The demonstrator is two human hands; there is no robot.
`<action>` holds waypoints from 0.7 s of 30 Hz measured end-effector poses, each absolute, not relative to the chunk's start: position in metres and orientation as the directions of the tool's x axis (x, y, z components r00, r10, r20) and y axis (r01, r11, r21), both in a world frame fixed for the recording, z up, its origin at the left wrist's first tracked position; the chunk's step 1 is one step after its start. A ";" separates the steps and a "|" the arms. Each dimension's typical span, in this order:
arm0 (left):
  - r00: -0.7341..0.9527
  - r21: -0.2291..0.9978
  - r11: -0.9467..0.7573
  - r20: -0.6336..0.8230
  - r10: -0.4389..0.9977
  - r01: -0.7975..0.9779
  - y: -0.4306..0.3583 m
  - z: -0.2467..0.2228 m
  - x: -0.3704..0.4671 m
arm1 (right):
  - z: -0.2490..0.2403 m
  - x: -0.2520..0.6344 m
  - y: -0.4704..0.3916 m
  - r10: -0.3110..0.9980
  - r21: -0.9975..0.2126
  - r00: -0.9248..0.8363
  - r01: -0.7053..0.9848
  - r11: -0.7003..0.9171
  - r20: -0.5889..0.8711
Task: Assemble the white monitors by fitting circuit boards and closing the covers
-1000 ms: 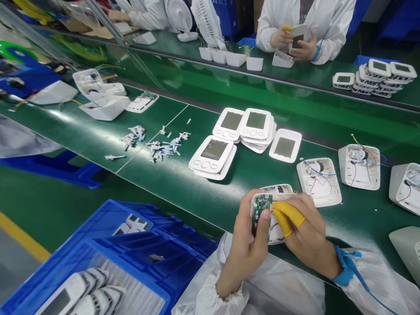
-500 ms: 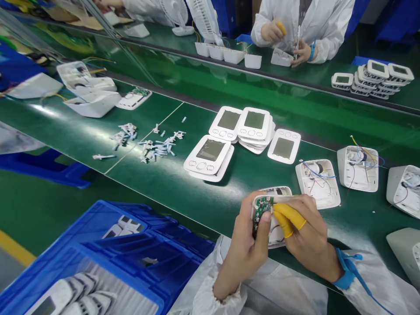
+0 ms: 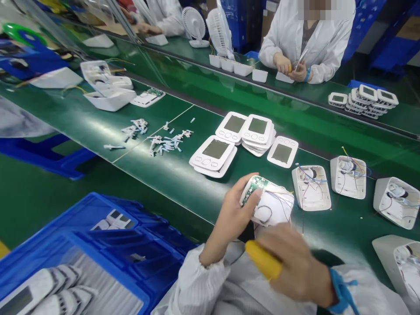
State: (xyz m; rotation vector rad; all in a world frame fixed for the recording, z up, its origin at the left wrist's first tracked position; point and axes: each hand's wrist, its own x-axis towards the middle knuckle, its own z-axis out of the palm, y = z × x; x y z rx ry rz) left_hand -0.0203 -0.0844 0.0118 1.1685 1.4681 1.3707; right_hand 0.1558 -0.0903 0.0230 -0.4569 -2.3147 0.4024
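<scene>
My left hand [image 3: 234,212] grips a white plastic cover with a green circuit board [image 3: 257,186] at its left end. The thumb presses on the board and the fingers go behind, hidden. Thin wires run from the board across the white inner face [image 3: 277,203]. My right hand [image 3: 288,262], with yellow finger cots [image 3: 263,259] on it, is below and in front of the cover, apart from the board. It is smeared by motion, so its grip does not show. Part of another white piece, mostly hidden, shows beneath the cover.
White display panels [image 3: 213,153] lie stacked mid-bench. Open white housings [image 3: 311,192] with motors and wires line the right. Small white plastic parts [image 3: 167,144] are scattered left. Blue crates [image 3: 138,280] stand below the bench edge. A co-worker [image 3: 305,43] sits opposite.
My right hand has left the circuit board and moved down toward me. The left hand keeps the cover, now tilted more open to view. The camera view has shifted slightly.
</scene>
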 end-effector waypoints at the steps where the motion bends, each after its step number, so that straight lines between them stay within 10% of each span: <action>1: -0.228 0.995 -0.008 0.031 0.973 0.099 -0.080 0.015 -0.025 | 0.015 0.151 -0.099 0.354 -0.360 -0.746 0.164 0.918 0.565; 5: -0.101 0.997 0.018 -0.010 0.995 0.079 -0.064 0.028 -0.042 | -0.024 0.136 -0.112 0.248 -0.066 -0.869 0.243 0.968 0.429; 10: -0.074 0.993 0.015 -0.007 0.997 0.114 -0.050 0.042 -0.048 | -0.032 0.139 -0.103 0.223 -0.081 -0.868 0.209 0.975 0.444; 14: -0.023 0.967 -0.098 0.106 0.994 0.237 -0.041 0.051 -0.053 | -0.023 0.143 -0.099 0.261 -0.301 -0.767 0.093 0.949 0.586; 21: 0.136 0.883 -0.147 0.096 0.986 0.447 -0.052 0.072 -0.075 | -0.016 0.147 -0.067 0.723 -0.793 -0.499 0.109 0.599 0.477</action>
